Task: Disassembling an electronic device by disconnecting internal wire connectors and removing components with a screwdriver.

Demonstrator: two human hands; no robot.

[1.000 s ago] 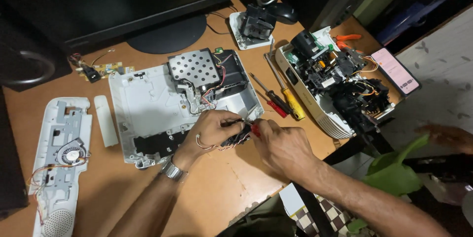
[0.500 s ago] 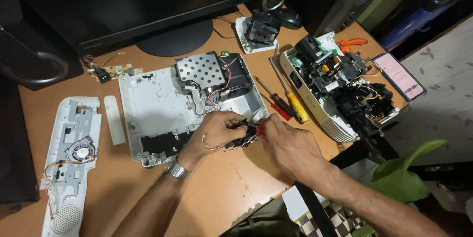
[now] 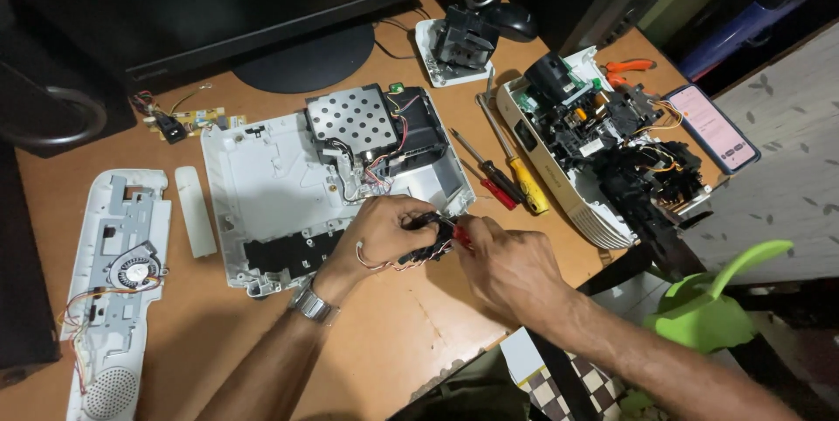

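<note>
Black plastic, trailing thin red and white wires, makes up the small part (image 3: pixel 426 244) I see pinched between both hands near the middle of the worktop (image 3: pixel 411 334), toward its front edge. My left hand (image 3: pixel 377 233) curls over it from the left, fingers (image 3: pixel 411 208) bent and closed on its top, a metal watch (image 3: pixel 310 303) on the wrist. My right hand (image 3: pixel 507 268) meets it from the right, fingers pressed together on a red-handled tool (image 3: pixel 459 235) at the part; I cannot tell where its tip sits. Just behind the hands lies the opened white casing (image 3: pixel 262 185) with its perforated metal plate (image 3: pixel 354 119). Two screwdrivers (image 3: pixel 502 178) lie just right of it, then a gutted device (image 3: pixel 603 159) at the right edge. Bare wood lies in front of the hands, up to the front edge.
</note>
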